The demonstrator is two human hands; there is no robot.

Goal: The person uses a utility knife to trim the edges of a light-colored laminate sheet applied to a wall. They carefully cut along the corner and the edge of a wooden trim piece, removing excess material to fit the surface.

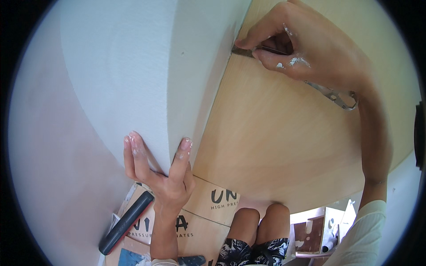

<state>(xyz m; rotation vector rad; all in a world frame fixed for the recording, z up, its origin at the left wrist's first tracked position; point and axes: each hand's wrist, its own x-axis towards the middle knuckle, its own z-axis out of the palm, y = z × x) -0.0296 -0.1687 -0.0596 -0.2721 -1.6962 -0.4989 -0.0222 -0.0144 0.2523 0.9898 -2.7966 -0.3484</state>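
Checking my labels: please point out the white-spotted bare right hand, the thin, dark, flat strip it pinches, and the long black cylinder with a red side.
Right hand (310,46): head view, middle of the hand.
Dark strip (243,52): head view, its exposed end.
Black cylinder (126,222): head view, middle of its black side.

Right hand pinches thin metal blade where wood-grain panel meets white wall. Left hand straddles wall's corner, fingers spread. Both hands white-flecked.
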